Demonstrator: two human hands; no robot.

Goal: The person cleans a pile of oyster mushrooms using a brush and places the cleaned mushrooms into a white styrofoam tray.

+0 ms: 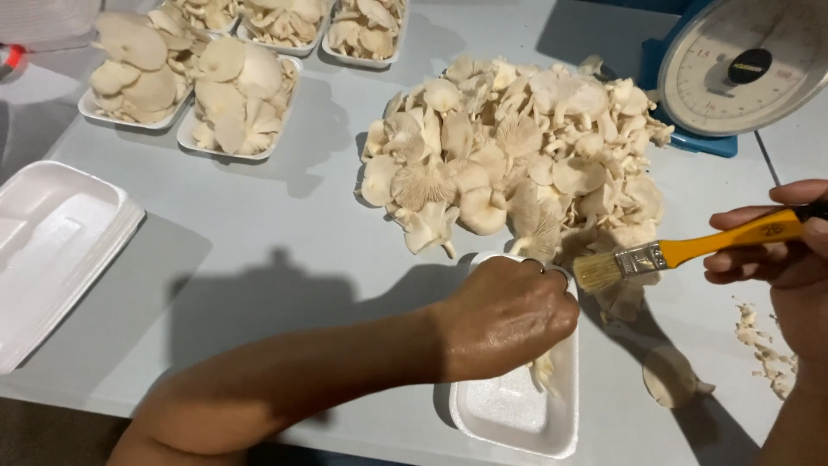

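My left hand (504,315) reaches over a white foam tray (517,414) near the table's front edge, fingers closed on a pale oyster mushroom (543,371) that pokes out below the hand. My right hand (789,250) holds a paintbrush (690,250) with a yellow-orange handle, its bristles pointing left toward my left hand. Just beyond both hands lies a big loose pile of oyster mushrooms (517,155) on the grey table.
Several foam trays filled with mushrooms (241,95) stand at the back left. A stack of empty foam trays (52,250) lies at the left. A blue dial scale (742,69) is at the back right. One mushroom (673,375) and trimmings (763,349) lie at the right.
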